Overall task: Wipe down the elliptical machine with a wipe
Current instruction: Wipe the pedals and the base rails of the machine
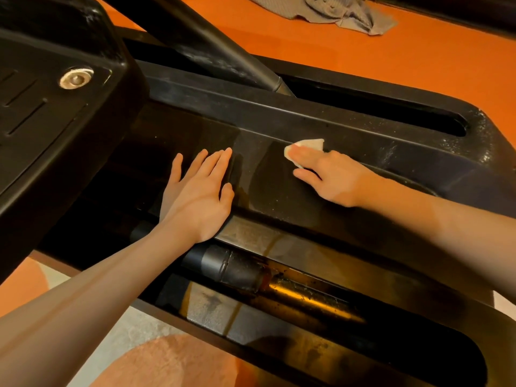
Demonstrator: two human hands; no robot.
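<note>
I read no lettering on the elliptical machine (321, 121). My right hand (332, 177) presses the wipe (307, 145) under straight fingers at two o'clock; my left hand (198, 191) lies flat, fingers spread, holding nothing.

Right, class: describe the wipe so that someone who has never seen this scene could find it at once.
Start at the black elliptical machine that fills the view, then find its flat middle panel where both hands rest. The wipe is the small pale scrap under the fingertips of the right hand, the only light thing on that dark surface.
</note>
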